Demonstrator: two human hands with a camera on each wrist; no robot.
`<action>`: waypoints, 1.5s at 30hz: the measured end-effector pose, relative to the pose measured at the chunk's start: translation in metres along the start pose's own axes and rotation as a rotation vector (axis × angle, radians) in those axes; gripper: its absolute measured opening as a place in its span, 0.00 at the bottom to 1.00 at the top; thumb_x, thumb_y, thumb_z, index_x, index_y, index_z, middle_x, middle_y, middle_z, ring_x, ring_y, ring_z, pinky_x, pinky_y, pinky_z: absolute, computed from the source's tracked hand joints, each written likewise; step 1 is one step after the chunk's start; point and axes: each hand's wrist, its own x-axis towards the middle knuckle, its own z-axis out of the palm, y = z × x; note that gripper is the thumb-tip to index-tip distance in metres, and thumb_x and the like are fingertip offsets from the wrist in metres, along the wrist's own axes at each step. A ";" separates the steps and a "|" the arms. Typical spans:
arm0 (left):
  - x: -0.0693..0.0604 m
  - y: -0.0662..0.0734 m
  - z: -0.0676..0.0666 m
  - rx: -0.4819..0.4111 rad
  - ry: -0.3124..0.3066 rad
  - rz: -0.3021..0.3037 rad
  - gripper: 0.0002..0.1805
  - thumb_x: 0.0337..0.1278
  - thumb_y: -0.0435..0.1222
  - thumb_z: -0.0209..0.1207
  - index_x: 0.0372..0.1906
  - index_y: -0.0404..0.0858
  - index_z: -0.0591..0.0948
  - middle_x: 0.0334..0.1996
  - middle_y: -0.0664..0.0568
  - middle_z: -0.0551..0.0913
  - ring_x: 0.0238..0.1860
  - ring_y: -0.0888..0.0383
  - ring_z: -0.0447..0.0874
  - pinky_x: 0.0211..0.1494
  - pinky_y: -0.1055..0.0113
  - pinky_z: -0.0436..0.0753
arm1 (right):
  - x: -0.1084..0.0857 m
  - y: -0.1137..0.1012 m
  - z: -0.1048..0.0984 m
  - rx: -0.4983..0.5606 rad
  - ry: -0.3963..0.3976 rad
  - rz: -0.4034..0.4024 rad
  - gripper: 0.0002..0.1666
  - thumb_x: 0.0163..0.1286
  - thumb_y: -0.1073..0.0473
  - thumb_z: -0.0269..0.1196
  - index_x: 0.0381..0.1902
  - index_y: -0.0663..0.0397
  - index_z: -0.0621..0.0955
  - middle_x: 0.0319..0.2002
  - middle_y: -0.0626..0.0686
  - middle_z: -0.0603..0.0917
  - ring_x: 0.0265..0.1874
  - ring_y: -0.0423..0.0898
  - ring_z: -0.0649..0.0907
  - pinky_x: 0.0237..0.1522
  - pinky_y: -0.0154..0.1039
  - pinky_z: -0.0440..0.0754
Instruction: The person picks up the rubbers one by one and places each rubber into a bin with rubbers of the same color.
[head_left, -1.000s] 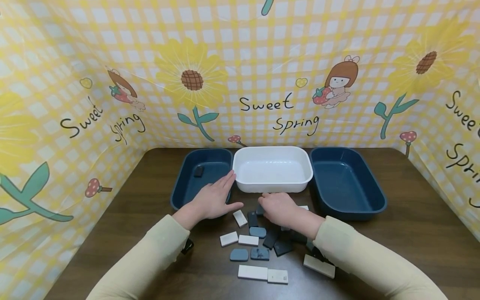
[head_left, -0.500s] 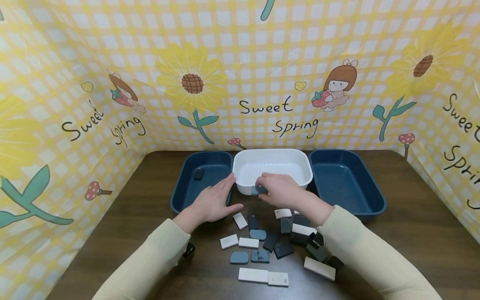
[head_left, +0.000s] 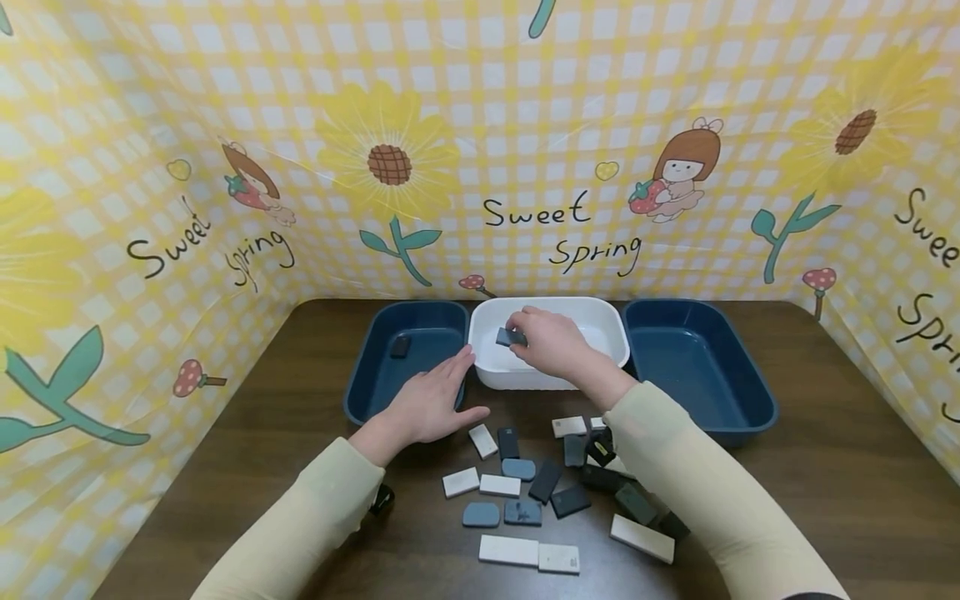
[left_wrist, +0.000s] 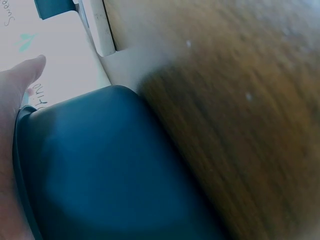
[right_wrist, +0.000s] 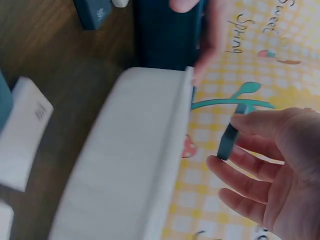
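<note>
My right hand point(head_left: 555, 343) pinches a small blue-grey rectangular block point(head_left: 508, 337) between thumb and fingers, over the white tray point(head_left: 551, 379). In the right wrist view, the block point(right_wrist: 230, 137) is held by its edges, above the white tray's rim. My left hand point(head_left: 427, 406), fingers straight, lies at the right front rim of the left blue tray point(head_left: 358, 400). The left wrist view shows only part of that hand point(left_wrist: 12, 100) beside the tray's wall. A dark block point(head_left: 401, 347) lies inside the left tray.
A second blue tray point(head_left: 697, 421) stands right of the white one. Several white, blue-grey and black blocks are scattered over the wooden table point(head_left: 247, 475) in front, among them a long white block point(head_left: 508, 550). My right sleeve partly covers the cluster point(head_left: 637, 504) on the right.
My right hand has lifted the blue-grey block from among the blocks on the table and carried it forward over the white tray. The left hand has stayed in place.
</note>
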 end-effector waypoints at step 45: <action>-0.002 0.003 0.000 -0.001 0.004 -0.031 0.49 0.59 0.65 0.52 0.77 0.42 0.51 0.77 0.52 0.49 0.73 0.50 0.55 0.65 0.46 0.66 | 0.052 0.024 0.058 0.222 -0.319 0.204 0.10 0.66 0.61 0.64 0.44 0.54 0.86 0.40 0.51 0.84 0.41 0.48 0.80 0.50 0.45 0.76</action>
